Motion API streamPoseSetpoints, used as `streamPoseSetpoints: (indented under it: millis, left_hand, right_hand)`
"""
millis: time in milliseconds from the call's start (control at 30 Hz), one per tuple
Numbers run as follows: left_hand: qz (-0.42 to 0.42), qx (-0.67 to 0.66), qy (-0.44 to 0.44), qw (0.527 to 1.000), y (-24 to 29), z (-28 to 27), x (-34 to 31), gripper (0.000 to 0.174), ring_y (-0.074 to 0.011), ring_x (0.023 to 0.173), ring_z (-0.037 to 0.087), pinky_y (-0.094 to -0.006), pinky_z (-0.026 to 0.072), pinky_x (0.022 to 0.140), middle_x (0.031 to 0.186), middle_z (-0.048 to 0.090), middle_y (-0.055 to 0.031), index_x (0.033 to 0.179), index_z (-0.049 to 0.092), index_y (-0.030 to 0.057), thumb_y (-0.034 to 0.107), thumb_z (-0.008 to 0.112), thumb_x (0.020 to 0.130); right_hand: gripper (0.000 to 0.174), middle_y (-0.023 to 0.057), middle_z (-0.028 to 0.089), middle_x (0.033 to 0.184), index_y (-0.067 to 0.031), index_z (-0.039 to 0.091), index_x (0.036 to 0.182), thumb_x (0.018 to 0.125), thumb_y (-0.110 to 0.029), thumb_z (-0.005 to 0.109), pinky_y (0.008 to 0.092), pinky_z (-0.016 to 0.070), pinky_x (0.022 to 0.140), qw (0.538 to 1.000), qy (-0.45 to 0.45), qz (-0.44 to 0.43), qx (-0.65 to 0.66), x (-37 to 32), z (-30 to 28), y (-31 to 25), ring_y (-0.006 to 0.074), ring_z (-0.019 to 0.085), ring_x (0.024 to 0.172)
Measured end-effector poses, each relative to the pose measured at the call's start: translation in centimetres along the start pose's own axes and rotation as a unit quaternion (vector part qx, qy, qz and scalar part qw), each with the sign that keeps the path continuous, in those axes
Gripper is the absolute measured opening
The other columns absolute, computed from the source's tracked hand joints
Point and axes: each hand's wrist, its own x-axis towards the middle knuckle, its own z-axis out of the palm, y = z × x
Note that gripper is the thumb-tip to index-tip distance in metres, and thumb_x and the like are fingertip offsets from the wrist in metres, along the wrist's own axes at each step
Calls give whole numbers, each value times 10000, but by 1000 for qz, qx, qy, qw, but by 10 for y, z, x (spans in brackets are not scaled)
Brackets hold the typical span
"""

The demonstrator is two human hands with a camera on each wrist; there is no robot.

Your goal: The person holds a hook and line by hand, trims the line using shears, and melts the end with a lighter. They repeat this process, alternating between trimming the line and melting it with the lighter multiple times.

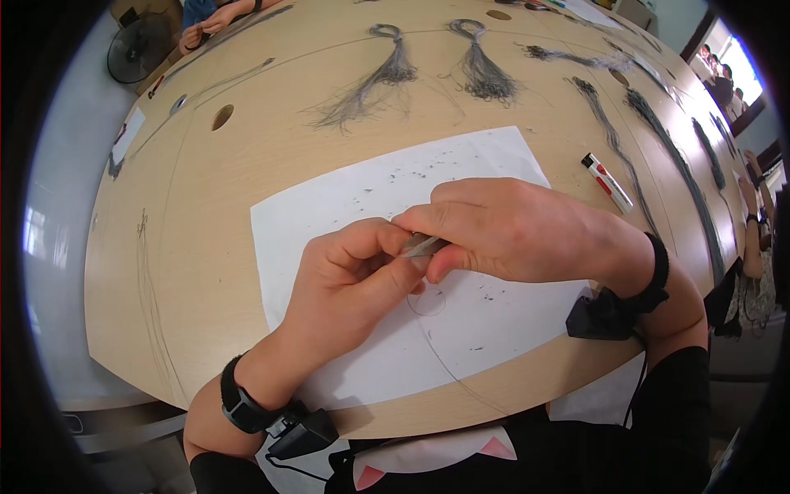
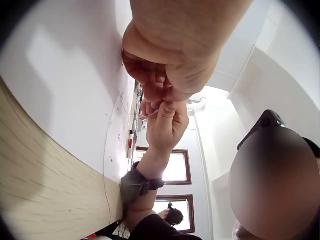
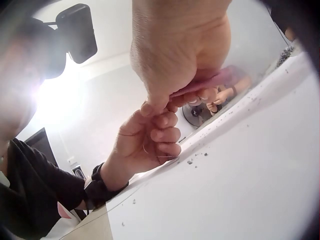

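Observation:
Above a white paper sheet (image 1: 313, 198), the two hands meet at the fingertips. The left hand (image 1: 341, 288) pinches a thin dark thread (image 1: 448, 370), which loops below the fingers and trails to the table's front edge. Between thumb and fingers the right hand (image 1: 522, 230) holds a small grey, pointed tool (image 1: 424, 246), its tip against the left fingertips. A pink strip (image 3: 215, 81) shows in the right palm in the right wrist view. The exact contact of tip and thread is hidden by the fingers.
Dark crumbs (image 1: 490, 294) are scattered on the paper. A marker (image 1: 607, 183) lies to the right. Bundles of grey thread (image 1: 485, 78) lie at the back and right, loose threads (image 1: 148, 288) at the left. Another person's hands (image 1: 216, 23) are at the far left.

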Motion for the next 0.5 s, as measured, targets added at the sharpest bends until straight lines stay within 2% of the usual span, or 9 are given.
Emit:
streamPoseSetpoints:
  millis: [67, 167, 233, 267, 333, 500]
  left_hand:
    - [-8, 2, 15, 1000, 5, 1, 0, 40, -66, 650, 504, -188, 414, 594, 732, 549, -27, 779, 537, -9, 22, 515, 770]
    - [-16, -12, 35, 999, 7, 3, 0, 49, -68, 650, 510, -190, 419, 586, 734, 554, -27, 780, 545, -7, 35, 521, 773]
    - [-15, -27, 40, 999, 6, 3, 0, 52, -69, 651, 513, -191, 422, 582, 735, 558, -27, 780, 549, -6, 40, 524, 774]
    - [-8, -27, 47, 999, 6, 3, 0, 52, -70, 652, 514, -192, 423, 581, 739, 560, -27, 779, 551, -5, 40, 526, 774]
    - [-1, -27, 54, 998, 5, 4, 0, 52, -71, 653, 516, -193, 425, 581, 742, 563, -27, 777, 553, -5, 41, 528, 773]
    - [0, -37, 50, 998, 5, 4, -1, 48, -75, 650, 518, -194, 428, 585, 751, 566, -31, 789, 555, -5, 31, 532, 768]
  right_hand:
    - [253, 128, 508, 776, -7, 488, 902, 762, -215, 521, 333, 413, 640, 1000, 13, -11, -8, 0, 0, 1, 290, 510, 765]
    - [229, 124, 518, 719, 2, 504, 852, 758, -203, 542, 306, 418, 580, 998, 60, 27, -16, 2, -3, -2, 242, 526, 677]
    - [221, 106, 509, 623, 13, 513, 782, 744, -198, 566, 270, 394, 504, 974, 142, 91, 152, 0, -2, -6, 173, 485, 545]
    - [221, 106, 509, 623, 13, 513, 782, 744, -198, 566, 270, 394, 504, 974, 141, 90, 152, 1, -3, -9, 173, 485, 545]
    - [120, -10, 458, 588, -17, 521, 804, 734, -101, 571, 191, 324, 472, 976, 105, 123, 147, 1, -4, -12, 45, 396, 525]
    - [61, -16, 443, 587, -17, 515, 755, 727, -64, 543, 183, 309, 466, 970, 111, 129, 173, 0, 1, -10, 39, 366, 511]
